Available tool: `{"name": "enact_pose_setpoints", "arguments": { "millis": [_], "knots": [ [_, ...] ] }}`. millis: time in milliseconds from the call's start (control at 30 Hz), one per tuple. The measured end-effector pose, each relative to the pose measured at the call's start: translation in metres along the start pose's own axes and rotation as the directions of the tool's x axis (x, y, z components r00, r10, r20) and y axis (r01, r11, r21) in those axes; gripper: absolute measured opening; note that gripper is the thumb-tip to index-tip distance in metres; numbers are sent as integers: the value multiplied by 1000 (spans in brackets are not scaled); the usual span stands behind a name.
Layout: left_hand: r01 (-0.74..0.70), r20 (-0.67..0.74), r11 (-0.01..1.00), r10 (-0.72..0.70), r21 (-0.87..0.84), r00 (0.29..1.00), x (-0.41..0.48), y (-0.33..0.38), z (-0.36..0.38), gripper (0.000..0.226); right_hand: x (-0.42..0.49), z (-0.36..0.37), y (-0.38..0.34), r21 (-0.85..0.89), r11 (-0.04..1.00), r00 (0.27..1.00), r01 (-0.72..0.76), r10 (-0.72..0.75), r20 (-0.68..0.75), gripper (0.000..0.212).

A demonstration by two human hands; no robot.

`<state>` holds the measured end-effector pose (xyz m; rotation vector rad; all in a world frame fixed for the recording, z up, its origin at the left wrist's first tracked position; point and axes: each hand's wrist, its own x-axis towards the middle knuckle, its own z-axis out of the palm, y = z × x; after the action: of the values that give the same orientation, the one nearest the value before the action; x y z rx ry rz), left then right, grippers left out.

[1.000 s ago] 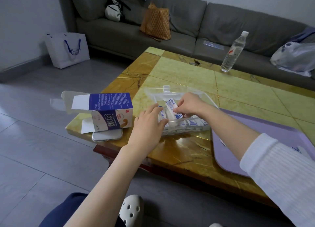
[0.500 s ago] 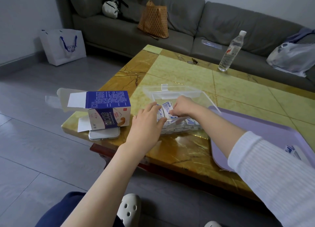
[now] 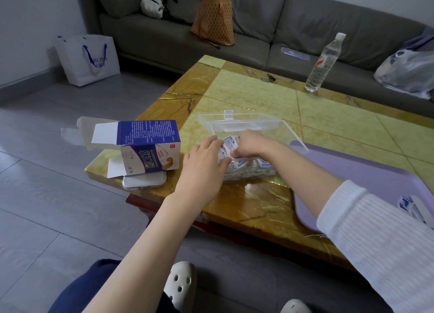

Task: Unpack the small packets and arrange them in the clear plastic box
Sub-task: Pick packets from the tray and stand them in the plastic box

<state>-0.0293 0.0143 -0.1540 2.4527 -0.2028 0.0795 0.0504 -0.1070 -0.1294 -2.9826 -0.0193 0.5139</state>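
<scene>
Since many small white-and-blue paper packets (image 3: 249,169) already lie in the clear plastic box (image 3: 258,127), the job looks well on its way, maybe more than half done. The box sits on the yellow stone worktop (image 3: 258,202), right under both hands.

The right hand (image 3: 252,146) reaches into the box from above with its fingers curled down, and it seems to pinch an upright packet (image 3: 231,143) by its edge. The left hand (image 3: 204,162) is loose, with its fingers straight. It rests against the near end of the box, just left of the right hand, and holds nothing.

To the left of the left hand, the blue-and-white cardboard carton (image 3: 150,146) lies on its side with its flaps open — I cannot see if any packets are inside. To the right of the right hand is a flat purple plastic tray (image 3: 352,171). A few loose packets (image 3: 408,205) lie at its far end, well away from both hands. Those need to go into the box, and the ones inside look a bit jumbled — so some tidying is left too.
</scene>
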Motion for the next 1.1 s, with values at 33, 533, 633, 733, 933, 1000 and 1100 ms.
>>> {"name": "enact_pose_setpoints", "arguments": {
  "millis": [33, 533, 633, 733, 933, 1000, 1100],
  "knots": [
    [1, 0, 1000, -1, 4, 1000, 0, 0, 0, 49, 0, 0, 0, -12, 1000, 1000, -2, 2, -2, 38],
    [4, 2, 1000, -4, 25, 1000, -1, 1, 1, 49, 8, 1, 4, -42, 999, 998, 17, -19, -58, 36],
    [11, 6, 999, -11, 42, 1000, -1, 2, 0, 48, 7, 1, 12, 90, 995, 991, 37, -26, -128, 27],
    [-2, -55, 992, 9, 128, 998, -5, 8, 0, 45, -9, -1, 23, 160, 979, 950, 128, -74, -302, 22],
    [-211, -274, 965, 248, 156, 929, -8, 48, 20, 39, -58, 5, 72, 88, 912, 610, 400, -193, -769, 23],
    [-275, -263, 957, 291, 94, 920, -8, 67, 33, 38, -70, 13, 101, 72, 915, 562, 396, -180, -807, 19],
    [-408, -129, 908, 418, 92, 899, -7, 96, 61, 29, -83, 27, 158, 99, 958, 613, 268, -90, -785, 17]
  ]
}}
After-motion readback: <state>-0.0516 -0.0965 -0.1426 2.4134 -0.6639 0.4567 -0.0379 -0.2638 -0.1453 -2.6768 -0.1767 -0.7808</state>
